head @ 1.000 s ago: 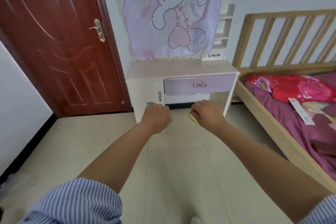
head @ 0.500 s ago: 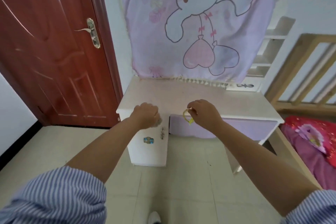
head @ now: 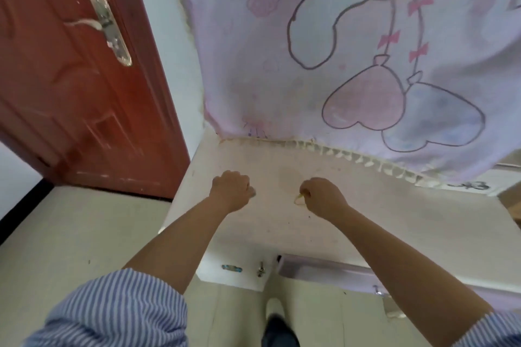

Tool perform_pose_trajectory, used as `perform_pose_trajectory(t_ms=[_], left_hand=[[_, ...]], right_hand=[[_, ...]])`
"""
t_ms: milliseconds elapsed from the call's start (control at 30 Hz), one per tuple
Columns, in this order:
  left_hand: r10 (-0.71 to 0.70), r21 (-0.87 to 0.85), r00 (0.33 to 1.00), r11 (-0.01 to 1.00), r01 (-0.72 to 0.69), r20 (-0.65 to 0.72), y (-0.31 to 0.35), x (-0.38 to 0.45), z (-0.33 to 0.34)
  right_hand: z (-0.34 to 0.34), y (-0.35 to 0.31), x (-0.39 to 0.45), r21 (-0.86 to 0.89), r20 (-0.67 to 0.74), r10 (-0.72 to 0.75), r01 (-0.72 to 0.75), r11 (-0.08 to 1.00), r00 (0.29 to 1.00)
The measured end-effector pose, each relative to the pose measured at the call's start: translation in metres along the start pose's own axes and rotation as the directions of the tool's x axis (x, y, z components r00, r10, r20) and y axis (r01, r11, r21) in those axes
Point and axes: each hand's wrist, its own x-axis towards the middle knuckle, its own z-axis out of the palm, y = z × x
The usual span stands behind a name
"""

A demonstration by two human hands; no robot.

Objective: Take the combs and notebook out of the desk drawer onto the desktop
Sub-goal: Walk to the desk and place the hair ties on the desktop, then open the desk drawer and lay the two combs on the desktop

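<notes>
I stand over the pale desktop (head: 380, 222). Both hands hover above it as fists. My left hand (head: 231, 191) is closed; I cannot tell whether anything is inside it. My right hand (head: 321, 196) pinches a small thin yellow loop (head: 298, 199) that hangs just over the surface. The purple drawer front (head: 324, 272) below the desktop edge is closed, its small metal handle (head: 377, 290) beside my right forearm. No combs or notebook are in sight.
A pink cartoon-rabbit cloth (head: 338, 51) hangs over the back of the desk. A red-brown door (head: 70, 79) stands at the left. The white cabinet door (head: 239, 270) with a blue sticker is under the desktop's left side. My shoe (head: 277, 324) is on the tiled floor.
I have walked up to the desk; it went from far across the room to directly beneath me. Both fists, once in front of the drawer, now hover over the desktop.
</notes>
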Motion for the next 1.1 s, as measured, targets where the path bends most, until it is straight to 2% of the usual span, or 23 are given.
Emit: perform_pose_trajectory(t_ms=[167, 267, 367, 467, 533, 600, 667, 733, 800, 867, 933, 1033, 1100], left_hand=[[-0.109, 0.088, 0.987, 0.989, 0.119, -0.117, -0.015, 0.063, 0.031], [-0.2, 0.055, 0.975, 0.977, 0.206, -0.1, -0.03, 0.081, 0.059], [-0.256, 0.005, 0.966, 0.966, 0.257, -0.044, -0.036, 0.079, 0.086], [-0.215, -0.053, 0.975, 0.976, 0.213, -0.056, -0.029, 0.071, 0.09], [-0.159, -0.005, 0.983, 0.987, 0.16, -0.096, -0.028, 0.066, 0.092], [-0.171, -0.022, 0.983, 0.985, 0.169, -0.062, -0.026, 0.058, 0.093], [-0.188, -0.049, 0.98, 0.981, 0.185, -0.058, -0.021, 0.047, 0.096], [-0.142, -0.037, 0.988, 0.989, 0.14, -0.057, -0.011, 0.033, 0.099], [-0.035, -0.023, 0.999, 0.999, 0.035, -0.039, 0.008, 0.022, 0.102], [0.069, 0.012, 0.997, 0.998, -0.069, 0.016, 0.031, 0.012, 0.112], [0.179, 0.046, 0.98, 0.982, -0.183, 0.084, 0.061, 0.003, 0.126], [0.341, 0.053, 0.925, 0.934, -0.354, 0.168, 0.107, -0.015, 0.15], [0.39, 0.039, 0.901, 0.914, -0.404, 0.193, 0.139, -0.028, 0.165]], right_hand=[[0.036, 0.002, 0.085, 0.052, -0.041, -0.084, 0.086, 0.995, 0.996], [0.075, 0.006, 0.105, 0.055, -0.077, -0.155, 0.16, 0.986, 0.985], [0.11, 0.013, 0.1, 0.012, 0.057, -0.178, 0.178, 0.984, 0.982], [0.121, 0.02, 0.091, 0.032, 0.047, -0.215, 0.214, 0.976, 0.976], [0.121, 0.024, 0.084, 0.082, -0.013, -0.243, 0.244, 0.966, 0.97], [0.12, 0.029, 0.077, 0.111, -0.019, -0.279, 0.279, 0.954, 0.96], [0.117, 0.036, 0.068, 0.129, 0.015, -0.256, 0.252, 0.959, 0.967], [0.114, 0.051, 0.051, 0.135, 0.043, -0.197, 0.19, 0.972, 0.979], [0.105, 0.069, 0.02, 0.123, 0.013, -0.132, 0.129, 0.984, 0.991], [0.101, 0.092, -0.02, 0.111, -0.129, -0.096, 0.11, 0.988, 0.987], [0.1, 0.12, -0.068, 0.088, -0.255, -0.005, 0.029, 0.996, 0.967], [0.106, 0.16, -0.127, 0.015, -0.253, 0.132, -0.133, 0.991, 0.958], [0.113, 0.189, -0.157, -0.037, -0.193, 0.226, -0.237, 0.971, 0.955]])
